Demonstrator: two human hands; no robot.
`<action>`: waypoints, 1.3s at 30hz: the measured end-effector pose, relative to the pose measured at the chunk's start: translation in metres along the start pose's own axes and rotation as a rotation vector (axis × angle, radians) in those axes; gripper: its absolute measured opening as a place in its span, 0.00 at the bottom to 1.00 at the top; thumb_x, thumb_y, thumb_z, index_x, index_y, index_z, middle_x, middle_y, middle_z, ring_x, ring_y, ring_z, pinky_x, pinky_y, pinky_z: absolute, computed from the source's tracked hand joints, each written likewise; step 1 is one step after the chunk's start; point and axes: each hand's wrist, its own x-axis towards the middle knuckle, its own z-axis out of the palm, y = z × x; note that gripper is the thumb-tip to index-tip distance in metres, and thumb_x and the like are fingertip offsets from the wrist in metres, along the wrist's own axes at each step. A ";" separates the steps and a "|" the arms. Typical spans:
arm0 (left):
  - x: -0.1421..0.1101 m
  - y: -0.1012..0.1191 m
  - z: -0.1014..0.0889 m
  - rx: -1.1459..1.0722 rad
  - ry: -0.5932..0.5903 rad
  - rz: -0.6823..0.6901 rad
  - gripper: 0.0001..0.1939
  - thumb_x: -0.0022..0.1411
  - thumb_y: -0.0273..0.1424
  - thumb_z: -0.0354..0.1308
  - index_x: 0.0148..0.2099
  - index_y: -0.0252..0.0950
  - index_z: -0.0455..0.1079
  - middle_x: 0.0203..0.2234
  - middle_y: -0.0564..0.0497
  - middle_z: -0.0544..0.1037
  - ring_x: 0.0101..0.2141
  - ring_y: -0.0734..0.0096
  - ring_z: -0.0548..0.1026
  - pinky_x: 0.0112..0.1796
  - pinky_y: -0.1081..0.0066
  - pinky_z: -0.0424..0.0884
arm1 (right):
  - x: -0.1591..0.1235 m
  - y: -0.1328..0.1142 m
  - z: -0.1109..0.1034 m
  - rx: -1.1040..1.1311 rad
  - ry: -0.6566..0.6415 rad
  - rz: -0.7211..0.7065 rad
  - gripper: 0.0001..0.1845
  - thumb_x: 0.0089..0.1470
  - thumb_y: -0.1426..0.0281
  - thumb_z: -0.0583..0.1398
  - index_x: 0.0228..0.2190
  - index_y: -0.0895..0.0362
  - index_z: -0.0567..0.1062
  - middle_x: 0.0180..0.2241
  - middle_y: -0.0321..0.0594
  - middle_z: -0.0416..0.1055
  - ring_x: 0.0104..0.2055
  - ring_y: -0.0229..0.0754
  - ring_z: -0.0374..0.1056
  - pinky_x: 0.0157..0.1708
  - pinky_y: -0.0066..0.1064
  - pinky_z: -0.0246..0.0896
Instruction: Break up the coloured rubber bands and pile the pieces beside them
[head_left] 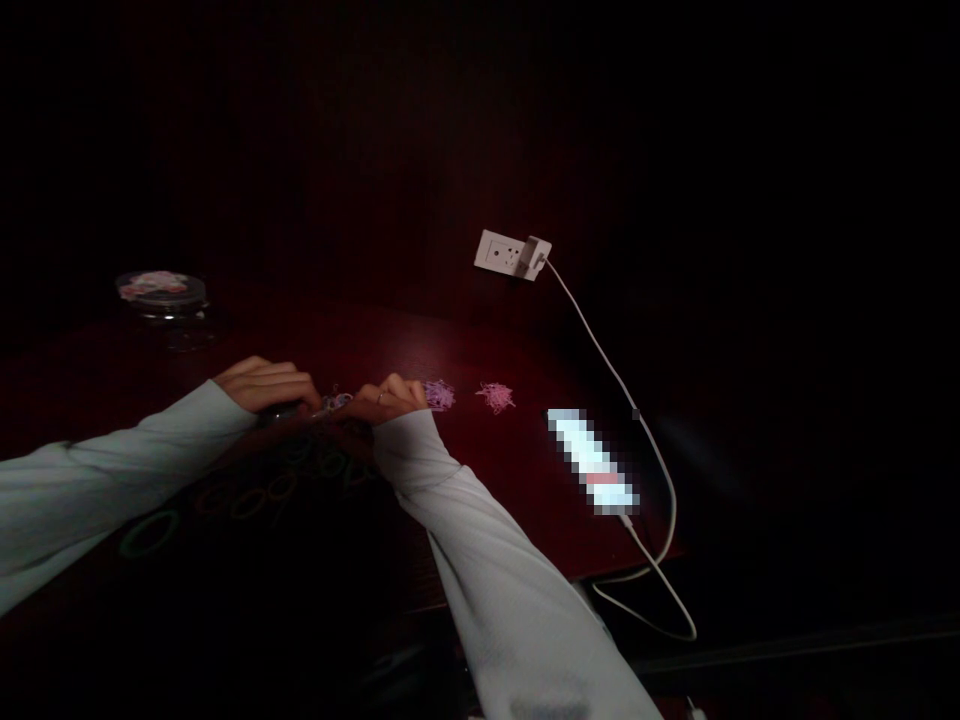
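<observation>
My left hand (266, 385) is closed, its fingers bent down over the dark red table; a shiny, clear edge shows under the fingertips, too dim to name. My right hand (391, 398), with a ring on one finger, is curled and closed just to the right. What its fingertips hold, if anything, is hidden. Between the two hands lies a small tangle of pale, mixed-colour thin strands (336, 402). A heap of purple strands (439, 395) sits right beside my right hand, and a pink heap (496, 397) lies farther right.
A round clear container (163, 293) with pinkish pieces on top stands at the back left. Several coloured loops, one a green ring (150, 533), show dimly in front. A lit phone (592, 462) lies right, its white cable (611, 370) running to a wall socket (499, 254).
</observation>
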 end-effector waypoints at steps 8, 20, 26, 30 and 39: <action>0.000 0.003 -0.002 0.035 0.019 0.057 0.20 0.74 0.37 0.40 0.34 0.40 0.68 0.27 0.55 0.75 0.31 0.70 0.68 0.40 0.68 0.54 | 0.002 -0.004 0.001 -0.009 0.007 0.011 0.12 0.64 0.61 0.65 0.48 0.43 0.82 0.41 0.31 0.80 0.46 0.42 0.63 0.51 0.35 0.45; 0.002 0.007 -0.006 -0.014 0.021 0.036 0.23 0.75 0.43 0.40 0.34 0.40 0.69 0.25 0.56 0.73 0.31 0.71 0.68 0.40 0.68 0.54 | 0.001 -0.004 -0.003 -0.019 -0.015 0.009 0.12 0.65 0.57 0.63 0.47 0.43 0.82 0.42 0.32 0.80 0.46 0.42 0.64 0.50 0.35 0.46; 0.002 0.004 -0.006 -0.002 -0.016 0.027 0.23 0.75 0.41 0.39 0.33 0.39 0.69 0.25 0.54 0.74 0.31 0.70 0.65 0.39 0.68 0.54 | 0.001 -0.005 -0.003 -0.029 -0.018 0.020 0.13 0.66 0.56 0.61 0.48 0.42 0.82 0.42 0.31 0.80 0.46 0.42 0.63 0.50 0.35 0.46; 0.001 0.001 -0.004 -0.024 0.015 0.037 0.23 0.75 0.42 0.40 0.33 0.40 0.69 0.25 0.54 0.75 0.31 0.69 0.67 0.40 0.67 0.54 | 0.001 -0.003 -0.004 -0.018 -0.009 0.010 0.13 0.66 0.56 0.61 0.47 0.44 0.82 0.42 0.32 0.80 0.47 0.43 0.63 0.50 0.36 0.46; 0.001 0.007 -0.007 -0.003 0.014 0.056 0.23 0.76 0.43 0.39 0.34 0.39 0.68 0.26 0.55 0.75 0.32 0.70 0.69 0.41 0.67 0.55 | -0.001 -0.004 -0.009 0.006 -0.006 0.050 0.10 0.66 0.64 0.62 0.45 0.43 0.83 0.43 0.32 0.81 0.46 0.42 0.63 0.51 0.34 0.44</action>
